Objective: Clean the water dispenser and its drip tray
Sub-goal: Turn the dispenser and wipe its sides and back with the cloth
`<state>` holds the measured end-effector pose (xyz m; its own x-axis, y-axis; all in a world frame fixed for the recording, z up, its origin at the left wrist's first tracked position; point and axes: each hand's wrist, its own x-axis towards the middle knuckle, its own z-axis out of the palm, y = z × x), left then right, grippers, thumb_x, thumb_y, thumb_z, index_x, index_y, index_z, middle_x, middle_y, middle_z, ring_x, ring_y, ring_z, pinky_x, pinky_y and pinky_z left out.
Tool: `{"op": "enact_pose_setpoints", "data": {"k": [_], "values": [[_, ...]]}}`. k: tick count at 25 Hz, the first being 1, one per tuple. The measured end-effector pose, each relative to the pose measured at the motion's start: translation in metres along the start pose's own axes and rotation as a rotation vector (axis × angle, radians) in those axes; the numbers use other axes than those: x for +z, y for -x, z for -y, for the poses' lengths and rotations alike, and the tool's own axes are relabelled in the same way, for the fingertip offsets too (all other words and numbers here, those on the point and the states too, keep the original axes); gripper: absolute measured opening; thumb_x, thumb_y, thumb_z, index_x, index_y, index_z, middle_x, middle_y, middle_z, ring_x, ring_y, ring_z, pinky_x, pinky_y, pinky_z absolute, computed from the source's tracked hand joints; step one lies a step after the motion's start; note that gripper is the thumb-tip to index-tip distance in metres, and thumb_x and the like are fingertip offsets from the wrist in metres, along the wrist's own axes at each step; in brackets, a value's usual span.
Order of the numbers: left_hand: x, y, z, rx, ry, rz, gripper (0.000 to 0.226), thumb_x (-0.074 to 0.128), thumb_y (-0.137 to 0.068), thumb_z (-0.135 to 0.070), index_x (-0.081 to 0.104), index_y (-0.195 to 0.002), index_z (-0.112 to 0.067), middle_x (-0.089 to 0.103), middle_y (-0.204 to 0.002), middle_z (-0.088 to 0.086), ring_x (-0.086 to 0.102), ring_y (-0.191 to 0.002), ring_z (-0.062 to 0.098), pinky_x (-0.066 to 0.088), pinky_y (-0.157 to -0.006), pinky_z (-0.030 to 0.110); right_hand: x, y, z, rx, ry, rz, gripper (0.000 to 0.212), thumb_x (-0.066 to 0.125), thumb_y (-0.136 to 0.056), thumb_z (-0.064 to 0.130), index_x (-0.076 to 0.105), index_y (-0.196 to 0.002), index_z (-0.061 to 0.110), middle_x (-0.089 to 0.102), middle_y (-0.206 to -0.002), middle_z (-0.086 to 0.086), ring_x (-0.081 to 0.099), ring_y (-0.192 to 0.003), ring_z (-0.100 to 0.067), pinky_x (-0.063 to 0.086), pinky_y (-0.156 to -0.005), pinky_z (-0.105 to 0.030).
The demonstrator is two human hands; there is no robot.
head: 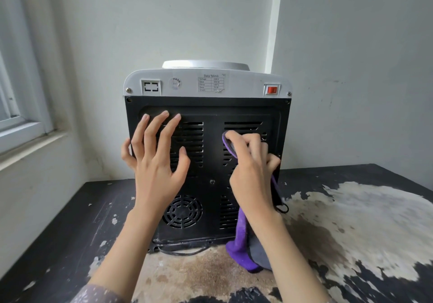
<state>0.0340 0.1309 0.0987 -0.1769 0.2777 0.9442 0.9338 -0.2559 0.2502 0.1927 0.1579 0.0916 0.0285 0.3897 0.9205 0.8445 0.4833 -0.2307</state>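
The water dispenser [210,84] stands on the table with its black vented back panel [212,152] facing me; its top is white with a red switch [272,90] at the right. My left hand [155,159] is spread with straight fingers against the left vents. My right hand [251,169] grips a purple and grey cloth [243,246] and holds it against the right vents; the cloth's loose end hangs down to the table. The drip tray is hidden on the far side.
The worn black table [351,220] has large patches of peeled, pale surface. A black power cord [182,252] lies at the dispenser's base. A window sill [28,138] is at the left; white walls stand close behind and to the right.
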Motion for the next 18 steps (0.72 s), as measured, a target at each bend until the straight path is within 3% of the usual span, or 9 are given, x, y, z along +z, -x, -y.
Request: {"op": "enact_pose_setpoints", "data": {"k": [4,10,18], "values": [[0.000,-0.001,0.000,0.001,0.000,-0.003,0.051,0.043,-0.083,-0.030,0.048,-0.135,-0.027,0.039,-0.142,-0.007,0.021,-0.140,0.015,0.013,-0.108,0.042,-0.008,-0.002,-0.017,-0.076,0.026,0.037,0.077,0.035,-0.056,-0.015,0.052,-0.115,0.032,0.040,-0.097,0.007,0.041,-0.080,-0.013,0.012,-0.069,-0.029],[0.001,-0.001,-0.001,-0.006,-0.002,-0.009,0.052,0.044,-0.083,-0.030,0.048,-0.134,-0.027,0.040,-0.142,-0.007,0.020,-0.140,0.015,0.013,-0.108,0.042,-0.009,0.007,-0.020,0.107,0.020,-0.040,0.079,0.035,-0.052,-0.015,0.051,-0.112,0.035,0.044,-0.100,0.006,0.042,-0.082,-0.012,0.012,-0.070,-0.029],[0.000,0.000,-0.001,-0.002,-0.007,0.000,0.052,0.044,-0.083,-0.030,0.047,-0.135,-0.027,0.039,-0.143,-0.007,0.020,-0.141,0.015,0.012,-0.108,0.040,-0.006,0.012,-0.014,-0.033,0.061,0.028,0.075,0.030,-0.059,-0.012,0.052,-0.115,0.032,0.043,-0.099,0.008,0.039,-0.082,-0.011,0.012,-0.072,-0.029]]}}
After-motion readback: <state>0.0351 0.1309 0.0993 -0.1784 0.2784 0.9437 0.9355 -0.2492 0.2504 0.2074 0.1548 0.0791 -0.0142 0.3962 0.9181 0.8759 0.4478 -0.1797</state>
